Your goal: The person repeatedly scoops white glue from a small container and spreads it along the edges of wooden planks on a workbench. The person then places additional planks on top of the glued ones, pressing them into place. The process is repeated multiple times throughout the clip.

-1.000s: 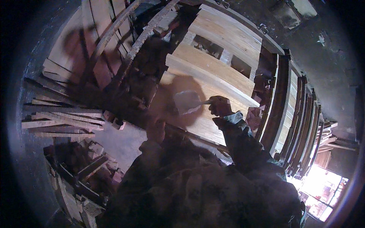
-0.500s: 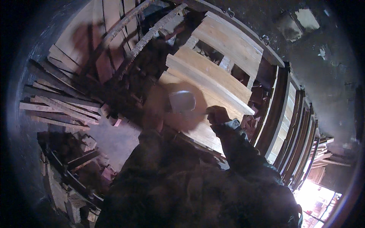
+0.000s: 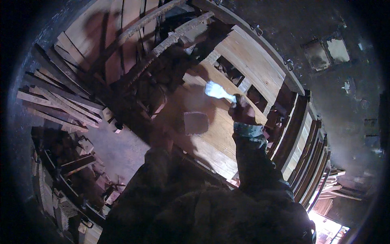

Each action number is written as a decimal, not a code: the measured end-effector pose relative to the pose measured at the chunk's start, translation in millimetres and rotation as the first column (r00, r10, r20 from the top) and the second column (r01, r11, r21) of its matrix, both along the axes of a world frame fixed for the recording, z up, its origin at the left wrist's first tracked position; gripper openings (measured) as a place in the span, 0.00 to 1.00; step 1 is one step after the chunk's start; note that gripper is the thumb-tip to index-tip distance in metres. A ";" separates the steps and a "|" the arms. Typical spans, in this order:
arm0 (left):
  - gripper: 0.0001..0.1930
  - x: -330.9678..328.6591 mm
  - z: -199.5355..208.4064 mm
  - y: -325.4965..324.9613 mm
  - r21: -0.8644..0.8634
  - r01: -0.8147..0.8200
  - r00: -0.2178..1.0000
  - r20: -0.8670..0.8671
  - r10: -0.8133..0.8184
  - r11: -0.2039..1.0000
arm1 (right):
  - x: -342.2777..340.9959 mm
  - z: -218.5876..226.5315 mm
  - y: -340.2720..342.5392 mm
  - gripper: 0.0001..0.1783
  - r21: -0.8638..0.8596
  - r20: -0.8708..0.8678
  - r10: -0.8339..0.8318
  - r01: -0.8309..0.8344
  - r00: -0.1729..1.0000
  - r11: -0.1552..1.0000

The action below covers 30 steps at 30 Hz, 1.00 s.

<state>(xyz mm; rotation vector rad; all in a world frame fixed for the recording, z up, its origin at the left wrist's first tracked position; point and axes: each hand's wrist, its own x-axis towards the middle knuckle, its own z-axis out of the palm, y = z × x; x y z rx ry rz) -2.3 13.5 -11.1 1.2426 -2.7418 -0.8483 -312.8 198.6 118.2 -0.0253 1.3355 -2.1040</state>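
Note:
My right hand (image 3: 243, 110) is closed round the narrow end of a flat brush (image 3: 219, 90). Its broad pale end points left, brightly lit, over the wooden boards (image 3: 217, 134). Deep shadow covers my left hand (image 3: 163, 142), on the left side of the boards, and its fingers cannot be made out. Beside it is a squarish pale shape (image 3: 196, 123) with a light rim, perhaps the mouth of a container; whether my left hand holds it is unclear.
More planks (image 3: 254, 57) lie beyond, with gaps between them. Long boards stand in a row (image 3: 302, 150) at right. Thin wood strips (image 3: 65, 101) stick out at left, near rough metal bars (image 3: 166, 42). Wood offcuts (image 3: 87, 162) lie lower left.
My right hand has risen away from the squarish shape, and the brush now shows clearly in it. The squarish shape sits lower in the picture and looks darker. The whole view has shifted slightly.

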 end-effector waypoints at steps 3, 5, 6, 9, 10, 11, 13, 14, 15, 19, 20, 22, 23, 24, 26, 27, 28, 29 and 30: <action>0.17 -0.5 -11.5 2.1 0.057 -0.089 0.987 -0.127 0.096 0.994 | -21.1 17.3 -43.5 0.10 0.143 -0.063 0.014 -0.004 0.998 0.990; 0.14 -0.3 -16.1 4.4 0.124 -0.158 0.941 -0.282 0.188 0.980 | -26.6 22.6 -67.9 0.08 0.056 -0.253 0.041 -0.027 0.967 0.998; 0.13 -1.4 -17.9 5.9 0.197 -0.202 0.884 -0.385 0.265 0.959 | -27.8 23.9 -76.3 0.07 0.127 -0.323 0.024 0.018 0.946 0.992; 0.17 2.4 -17.3 6.2 0.306 -0.188 0.933 -0.242 0.267 0.933 | -30.1 19.9 -99.5 0.05 0.227 -0.445 0.021 0.090 0.895 0.970; 0.20 3.2 -15.4 5.8 0.294 -0.190 0.963 -0.130 0.236 0.937 | -31.2 16.9 -106.2 0.05 0.223 -0.484 0.026 0.095 0.875 0.970; 0.19 4.1 -12.6 5.1 0.338 -0.182 0.952 -0.173 0.251 0.923 | -31.8 12.7 -113.1 0.05 0.239 -0.516 0.042 0.096 0.856 0.966; 0.17 3.9 -4.9 4.7 0.386 -0.208 0.926 -0.218 0.308 0.899 | -31.6 3.9 -123.9 0.05 0.232 -0.601 0.071 0.089 0.796 0.969; 0.17 4.4 -0.3 4.3 0.316 -0.200 0.931 -0.232 0.280 0.927 | -31.6 0.4 -127.7 0.03 0.330 -0.660 0.133 0.127 0.739 0.935; 0.17 4.3 4.3 4.3 0.269 -0.192 0.952 -0.184 0.246 0.944 | -31.5 -1.9 -129.1 0.03 0.348 -0.725 0.168 0.145 0.667 0.926; 0.16 5.4 8.9 4.5 0.125 -0.105 0.981 -0.149 0.123 0.987 | -26.5 -0.3 -121.6 0.01 0.366 -0.864 0.218 0.270 0.453 0.891; 0.16 5.3 4.6 4.1 0.208 -0.135 0.975 -0.148 0.167 0.969 | -24.6 3.7 -113.5 0.02 0.422 -0.874 0.288 0.317 0.391 0.849; 0.17 6.0 -7.9 3.4 0.299 -0.157 0.961 -0.174 0.215 0.941 | -18.8 11.9 -97.5 0.04 0.495 -0.850 0.350 0.374 0.394 0.784; 0.18 6.2 -14.7 3.7 0.205 -0.093 0.988 -0.105 0.116 0.974 | -16.5 16.0 -89.7 0.04 0.481 -0.867 0.360 0.391 0.344 0.785; 0.18 6.9 -20.5 1.1 0.115 0.014 0.999 0.046 -0.019 0.993 | -14.6 20.0 -81.6 0.05 0.471 -0.878 0.371 0.411 0.303 0.780; 0.20 4.0 -24.8 -0.3 -0.012 0.112 0.990 0.090 -0.111 0.994 | -8.1 24.8 -64.1 0.06 0.504 -0.845 0.351 0.385 0.403 0.773; 0.20 2.5 -22.2 -1.6 -0.058 0.084 0.996 -0.030 -0.085 0.995 | -7.2 26.8 -55.5 0.06 0.512 -0.853 0.387 0.412 0.351 0.754; 0.20 0.7 -16.3 -0.7 -0.052 0.077 0.997 -0.015 -0.078 0.996 | -6.6 28.4 -45.5 0.06 0.510 -0.860 0.424 0.430 0.285 0.745; 0.21 -2.5 -8.0 0.3 -0.047 0.071 0.997 0.000 -0.071 0.996 | -6.5 29.6 -35.6 0.07 0.519 -0.853 0.468 0.457 0.230 0.722; 0.21 -3.4 2.9 -0.7 0.002 0.083 0.985 0.149 -0.082 0.997 | -3.5 28.9 -26.5 0.07 0.510 -0.857 0.396 0.429 0.329 0.746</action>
